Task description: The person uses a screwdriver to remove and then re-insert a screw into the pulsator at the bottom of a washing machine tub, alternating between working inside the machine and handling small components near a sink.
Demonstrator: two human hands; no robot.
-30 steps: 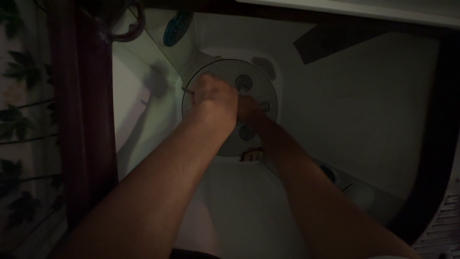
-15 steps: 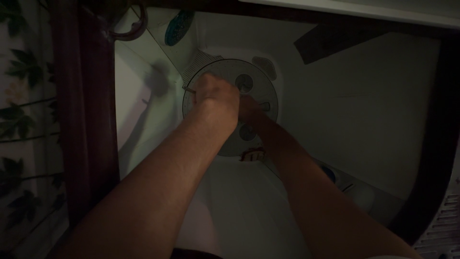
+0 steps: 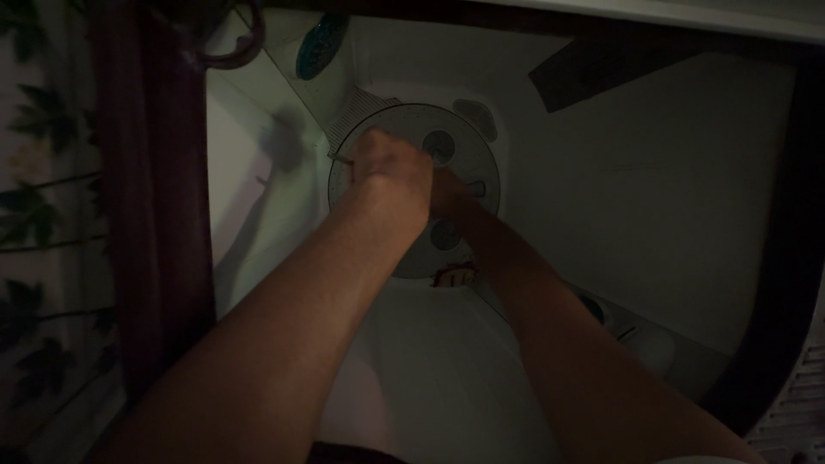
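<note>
I look down into a white tub (image 3: 653,198) with a round grey disc (image 3: 460,142) at its bottom. Both my arms reach down to the disc. My left hand (image 3: 391,180) is a closed fist over the middle of the disc, and a thin short end (image 3: 343,160) sticks out at its left side. Just to its right, my right hand (image 3: 449,196) rests low on the disc, mostly hidden behind the left fist. The light is dim and I cannot make out its fingers.
A dark maroon rim (image 3: 150,215) runs down the left, with leaf-patterned fabric (image 3: 39,215) beyond it. A teal round part (image 3: 321,43) sits at the top of the tub. A small reddish piece (image 3: 455,277) lies at the disc's near edge. A ribbed white panel (image 3: 795,404) is at the lower right.
Both hands stay on the disc; the left fist has shifted only slightly.
</note>
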